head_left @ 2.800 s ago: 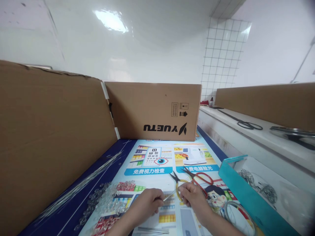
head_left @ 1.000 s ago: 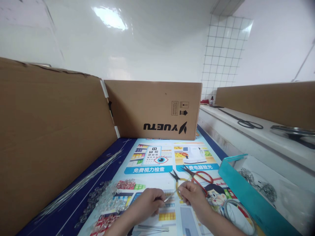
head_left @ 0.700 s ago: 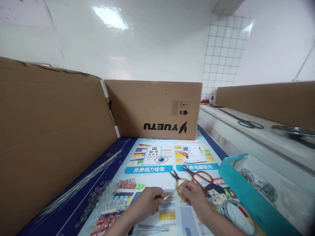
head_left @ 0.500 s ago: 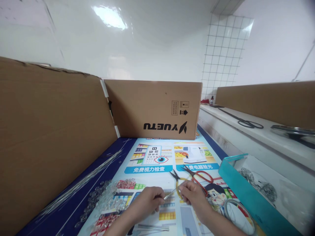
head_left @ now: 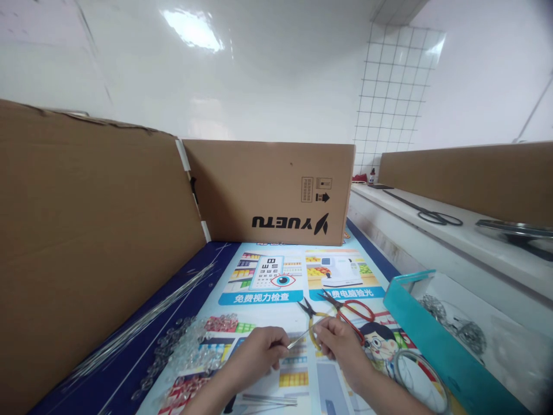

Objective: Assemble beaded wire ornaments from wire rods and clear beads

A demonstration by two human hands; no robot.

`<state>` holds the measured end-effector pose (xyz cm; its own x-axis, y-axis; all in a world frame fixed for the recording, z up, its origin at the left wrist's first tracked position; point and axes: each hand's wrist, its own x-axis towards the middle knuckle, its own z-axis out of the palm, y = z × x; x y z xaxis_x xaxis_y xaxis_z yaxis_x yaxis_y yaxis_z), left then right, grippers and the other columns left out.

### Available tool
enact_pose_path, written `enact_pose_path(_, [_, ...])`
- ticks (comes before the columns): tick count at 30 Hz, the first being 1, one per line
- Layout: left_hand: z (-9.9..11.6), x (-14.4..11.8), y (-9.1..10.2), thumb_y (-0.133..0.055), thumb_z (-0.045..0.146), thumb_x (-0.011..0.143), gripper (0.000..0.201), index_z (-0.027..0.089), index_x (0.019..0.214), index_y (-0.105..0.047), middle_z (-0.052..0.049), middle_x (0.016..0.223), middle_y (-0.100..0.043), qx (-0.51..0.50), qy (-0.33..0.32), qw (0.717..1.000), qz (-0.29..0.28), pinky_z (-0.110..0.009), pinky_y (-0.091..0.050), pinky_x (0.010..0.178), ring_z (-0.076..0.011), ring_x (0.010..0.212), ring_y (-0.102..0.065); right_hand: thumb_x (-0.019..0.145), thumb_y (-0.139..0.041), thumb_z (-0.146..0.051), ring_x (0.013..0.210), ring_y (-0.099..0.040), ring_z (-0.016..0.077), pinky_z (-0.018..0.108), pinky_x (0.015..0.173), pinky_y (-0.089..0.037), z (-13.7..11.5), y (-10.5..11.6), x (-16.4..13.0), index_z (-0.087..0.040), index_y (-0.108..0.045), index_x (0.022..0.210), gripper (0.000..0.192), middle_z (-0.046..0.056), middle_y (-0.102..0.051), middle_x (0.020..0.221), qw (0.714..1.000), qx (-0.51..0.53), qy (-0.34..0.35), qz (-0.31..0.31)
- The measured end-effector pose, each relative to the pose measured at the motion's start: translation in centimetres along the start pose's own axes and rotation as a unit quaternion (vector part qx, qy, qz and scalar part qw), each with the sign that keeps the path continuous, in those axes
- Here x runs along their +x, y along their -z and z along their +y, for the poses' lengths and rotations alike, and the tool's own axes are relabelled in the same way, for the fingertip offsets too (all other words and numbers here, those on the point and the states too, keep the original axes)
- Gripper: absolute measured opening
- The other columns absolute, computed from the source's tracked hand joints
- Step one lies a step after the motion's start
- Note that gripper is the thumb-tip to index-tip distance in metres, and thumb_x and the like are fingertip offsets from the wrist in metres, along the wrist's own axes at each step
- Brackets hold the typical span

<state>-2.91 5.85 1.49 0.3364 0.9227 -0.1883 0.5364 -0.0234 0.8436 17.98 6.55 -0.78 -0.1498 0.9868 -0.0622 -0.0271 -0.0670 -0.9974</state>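
Nothing shifted: thin wire (head_left: 299, 340) spans between left hand (head_left: 254, 354) and right hand (head_left: 341, 343), both pinching it.

The cardboard box (head_left: 270, 193) reads "YUETU" upside down; the poster (head_left: 276, 282) carries "免费视力检查" on a blue banner.

Cardboard box (head_left: 276, 193) behind printed mat (head_left: 268, 282); red scissors (head_left: 352, 316), clear beads (head_left: 185, 349), teal tray (head_left: 432, 340).
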Motion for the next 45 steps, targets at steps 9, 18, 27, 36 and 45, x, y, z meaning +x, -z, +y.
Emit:
enact_pose_path(9, [0.3, -0.1, 0.1, -0.046, 0.022, 0.069, 0.015, 0.016, 0.073, -0.06, 0.003, 0.051, -0.055, -0.015, -0.003, 1.0, 0.004, -0.018, -0.035, 0.044, -0.009, 0.045, -0.047, 0.075, -0.061, -0.037, 0.044, -0.037, 0.0059, 0.019, 0.042, -0.025, -0.2, 0.0, -0.1, -0.015, -0.054, 0.067, 0.024, -0.004, -0.049, 0.052, 1.0, 0.002, 0.002, -0.001])
enact_pose_path(18, [0.6, -0.3, 0.0, -0.046, 0.02, 0.068, 0.017, 0.016, 0.074, -0.06, 0.004, 0.05, -0.053, -0.033, -0.007, 0.999, -0.021, -0.018, -0.035, 0.043, -0.0091, 0.044, -0.047, 0.075, -0.061, -0.038, 0.043, -0.034, 0.006, 0.02, 0.042, -0.024, -0.5, -0.1, -0.2, -0.015, -0.052, 0.065, 0.027, -0.006, -0.045, 0.047, 1.0, 0.002, 0.007, -0.004])
enact_pose_path(27, [0.8, -0.5, 0.2, -0.045, 0.016, 0.067, 0.014, 0.016, 0.068, -0.059, 0.004, 0.05, -0.053, -0.03, -0.038, 0.998, -0.038, -0.019, -0.032, 0.044, -0.0086, 0.043, -0.043, 0.078, -0.058, -0.036, 0.046, -0.034, 0.0068, 0.02, 0.044, -0.026, -0.9, -0.3, -0.4, -0.015, -0.051, 0.065, 0.026, -0.005, -0.045, 0.051, 0.999, -0.009, 0.037, -0.001])
enact_pose_path(36, [1.4, -0.6, -0.3, -0.052, 0.014, 0.072, 0.014, 0.016, 0.075, -0.065, 0.0, 0.072, -0.065, -0.041, -0.139, 0.989, -0.036, -0.02, -0.04, 0.064, -0.0125, 0.069, -0.056, 0.084, -0.052, -0.023, 0.073, -0.054, 0.0139, 0.025, 0.068, -0.041, -6.8, -1.1, -3.4, -0.017, -0.057, 0.073, 0.013, 0.002, -0.059, 0.076, 0.941, -0.201, 0.268, -0.053])
enact_pose_path(45, [1.4, -0.8, -1.0, -0.054, 0.02, 0.078, 0.01, 0.017, 0.075, -0.063, 0.0, 0.074, -0.065, -0.054, -0.167, 0.984, -0.015, -0.021, -0.043, 0.068, -0.0132, 0.072, -0.057, 0.083, -0.051, -0.019, 0.074, -0.058, 0.0129, 0.023, 0.069, -0.044, -6.4, -1.7, -2.6, -0.019, -0.062, 0.081, 0.012, 0.001, -0.064, 0.078, 0.92, -0.252, 0.282, -0.1])
